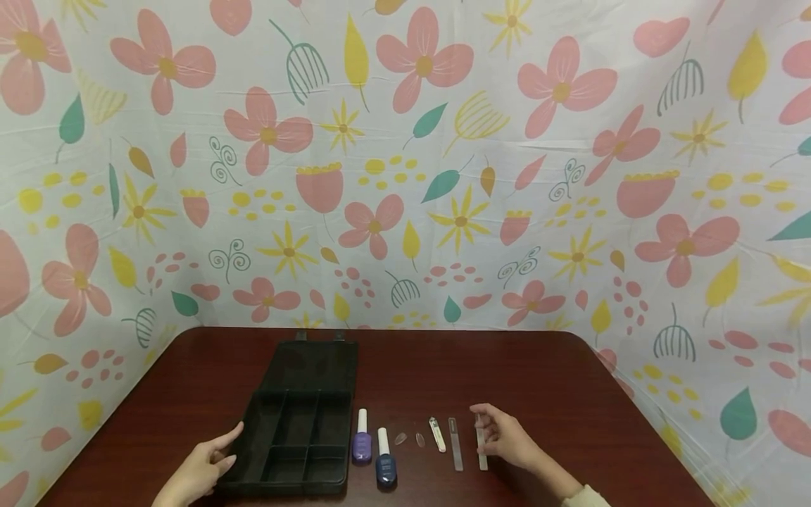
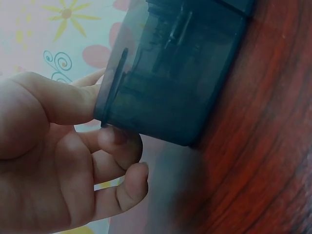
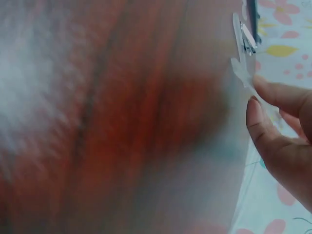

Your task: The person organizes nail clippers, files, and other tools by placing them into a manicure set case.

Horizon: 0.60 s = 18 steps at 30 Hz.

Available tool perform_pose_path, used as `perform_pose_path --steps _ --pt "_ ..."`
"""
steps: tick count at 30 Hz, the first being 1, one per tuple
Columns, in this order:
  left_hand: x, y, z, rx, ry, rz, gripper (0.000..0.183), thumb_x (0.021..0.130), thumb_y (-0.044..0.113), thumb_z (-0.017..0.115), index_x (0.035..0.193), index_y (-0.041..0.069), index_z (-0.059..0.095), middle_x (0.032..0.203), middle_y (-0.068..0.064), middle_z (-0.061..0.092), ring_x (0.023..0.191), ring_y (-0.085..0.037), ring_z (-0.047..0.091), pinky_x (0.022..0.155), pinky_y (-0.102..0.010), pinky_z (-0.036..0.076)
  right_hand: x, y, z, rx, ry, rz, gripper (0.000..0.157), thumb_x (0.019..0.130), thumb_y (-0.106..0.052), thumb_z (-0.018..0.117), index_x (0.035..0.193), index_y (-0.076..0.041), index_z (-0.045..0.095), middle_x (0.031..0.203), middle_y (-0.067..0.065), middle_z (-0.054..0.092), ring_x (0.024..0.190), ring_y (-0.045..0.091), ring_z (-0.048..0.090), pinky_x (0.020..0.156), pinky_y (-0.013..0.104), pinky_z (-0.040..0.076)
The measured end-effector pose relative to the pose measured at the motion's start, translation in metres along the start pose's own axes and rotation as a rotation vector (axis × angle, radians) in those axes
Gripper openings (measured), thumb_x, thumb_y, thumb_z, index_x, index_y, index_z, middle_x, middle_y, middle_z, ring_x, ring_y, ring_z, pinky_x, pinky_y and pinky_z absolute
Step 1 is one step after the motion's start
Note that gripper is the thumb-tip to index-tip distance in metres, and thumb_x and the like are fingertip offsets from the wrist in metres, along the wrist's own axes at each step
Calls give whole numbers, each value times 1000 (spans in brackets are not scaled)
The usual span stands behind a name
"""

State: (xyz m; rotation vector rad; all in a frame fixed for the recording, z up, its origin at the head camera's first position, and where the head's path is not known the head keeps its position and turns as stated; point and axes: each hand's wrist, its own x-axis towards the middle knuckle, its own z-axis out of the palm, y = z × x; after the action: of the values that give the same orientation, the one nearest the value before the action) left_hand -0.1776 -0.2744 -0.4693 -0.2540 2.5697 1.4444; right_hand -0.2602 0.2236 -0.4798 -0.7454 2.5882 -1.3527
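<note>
My left hand (image 1: 196, 470) grips the near left corner of a black compartment box (image 1: 272, 456), its lid laid open behind it. In the left wrist view the thumb lies against the rim of the box (image 2: 165, 92), with the other fingers curled beside the wall. My right hand (image 1: 510, 438) pinches a clear, flat strip like a nail file (image 1: 483, 461) between thumb and finger; the right wrist view shows the pale strip (image 3: 240, 73) at the fingertips. A second such strip (image 1: 456, 445) lies to its left, beside a nail clipper (image 1: 437, 435).
Right of the box stand a purple nail polish bottle (image 1: 362, 446) and a dark blue one (image 1: 386, 468). Two small clear oval pieces, one a nail-tip shape (image 1: 420, 440), lie between the bottles and clipper. A flowered curtain (image 1: 405, 267) hangs behind the brown table (image 1: 538, 380).
</note>
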Motion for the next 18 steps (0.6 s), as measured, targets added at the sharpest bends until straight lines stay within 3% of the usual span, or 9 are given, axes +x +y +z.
perform_pose_path --steps 7,13,18 --pt "1 2 -1 -32 -1 -42 51 88 -3 49 136 0 33 66 -7 39 47 -14 28 46 -28 31 -1 -1 5 180 153 129 58 72 16 62 124 14 36 83 15 55 67 22 58 52 32 50" --pt "0 -1 -4 -74 -38 -41 52 89 0 49 137 0 29 65 -6 38 47 -14 31 50 -32 38 1 -5 5 328 176 160 56 78 13 58 127 18 30 91 26 57 74 31 61 56 38 51" --pt "0 -4 -4 -99 -50 -44 53 89 2 50 137 0 28 65 -5 39 48 -14 32 51 -34 40 2 -7 6 398 204 199 58 81 8 59 130 17 29 97 27 57 77 26 62 60 36 51"
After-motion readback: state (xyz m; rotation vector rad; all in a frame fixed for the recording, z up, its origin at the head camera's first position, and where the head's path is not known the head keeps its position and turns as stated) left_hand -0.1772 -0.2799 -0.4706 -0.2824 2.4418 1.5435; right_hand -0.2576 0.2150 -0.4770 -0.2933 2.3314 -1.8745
